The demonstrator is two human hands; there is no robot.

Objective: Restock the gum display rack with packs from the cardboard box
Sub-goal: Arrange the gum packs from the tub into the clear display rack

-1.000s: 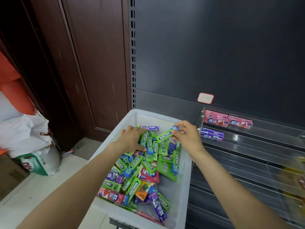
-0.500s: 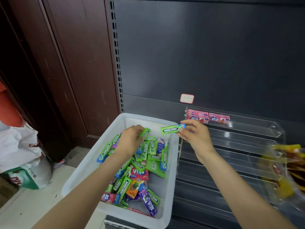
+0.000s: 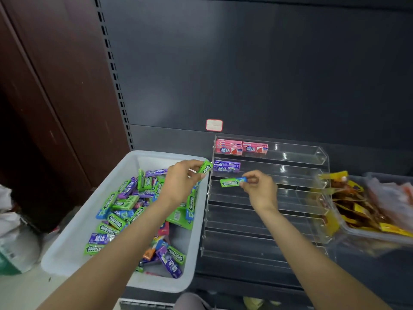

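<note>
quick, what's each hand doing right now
Left hand: holding a green gum pack.
Right hand: pinching another green pack at the rack.

a shop: dark slotted retail shelving [image 3: 223, 63] with a price label [image 3: 214, 125], clear tiered gum display rack [image 3: 290, 180] just below it.
</note>
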